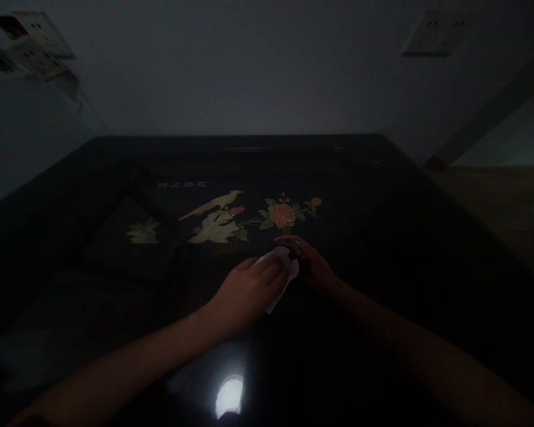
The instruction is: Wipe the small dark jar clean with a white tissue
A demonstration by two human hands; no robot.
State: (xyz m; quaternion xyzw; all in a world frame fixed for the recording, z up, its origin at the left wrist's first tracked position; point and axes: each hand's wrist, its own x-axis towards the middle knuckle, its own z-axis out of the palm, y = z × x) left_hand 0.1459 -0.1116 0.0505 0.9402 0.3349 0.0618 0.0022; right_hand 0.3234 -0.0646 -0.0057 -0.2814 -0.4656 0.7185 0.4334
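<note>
At two o'clock from the left hand (253, 287), which pinches white tissue (294, 270), a dark object (296, 249) sits gripped by the right hand (319, 267); long axis indeterminate.

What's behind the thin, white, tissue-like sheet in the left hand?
Beyond the sheet, part of a small, dark, shiny object shows in the right hand; whatever the sheet covers can't be seen.

Glossy black table (84, 231) against dim wall (240, 65)
</note>
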